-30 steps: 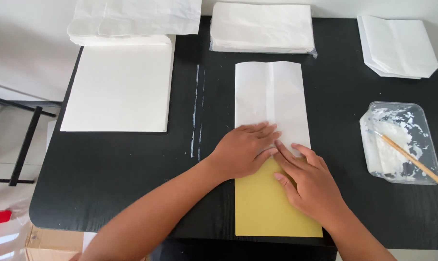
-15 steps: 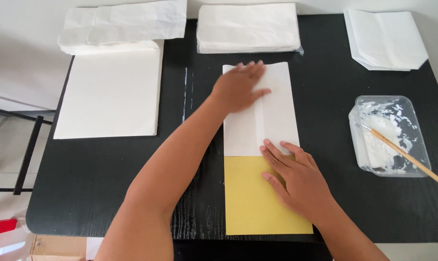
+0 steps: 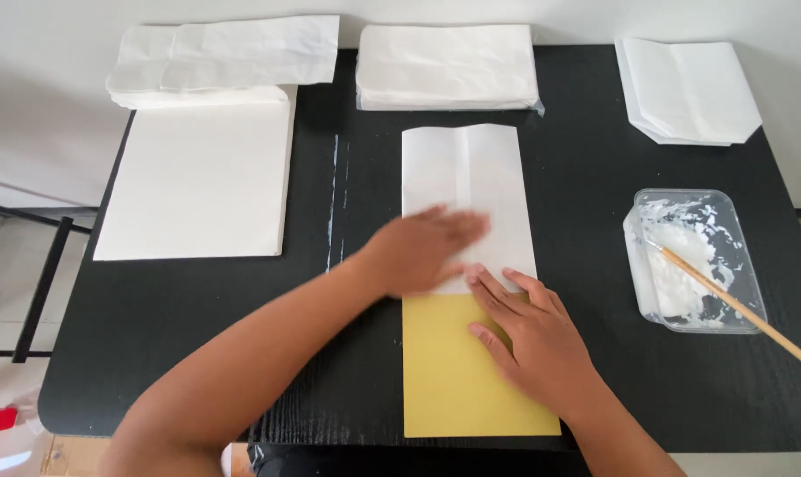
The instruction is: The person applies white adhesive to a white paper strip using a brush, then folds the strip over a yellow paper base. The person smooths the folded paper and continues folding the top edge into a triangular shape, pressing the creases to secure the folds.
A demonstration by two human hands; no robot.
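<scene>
Item 1: folded white paper piece with a centre seam (image 3: 467, 168), lying lengthwise at the middle of the black wooden table (image 3: 595, 177), its near end overlapping a yellow rectangular sheet (image 3: 453, 380) that reached the table's front edge.

Item 2: left hand (image 3: 423, 252), blurred, laid palm-down on the lower half of the white piece, fingers flat and close together, gripping nothing.

Item 3: right hand (image 3: 528, 340), palm-down across the join of white and yellow, fingers spread and pressing, pinching nothing.

Item 4: clear plastic tray of white paste (image 3: 692, 265) with a thin wooden stick (image 3: 745, 309) resting in it, to the right, well apart from both hands.

Item 5: 4 white paper lots: a large flat stack at left (image 3: 197, 185), creased sheets behind it (image 3: 224, 57), a folded pile at top centre (image 3: 445, 66), and folded pieces at top right (image 3: 687, 88).

We judged the step in hand to be smoothing the white piece flat. Any further stroke called for the right hand's firm anchoring, so the layers would not slip.
</scene>
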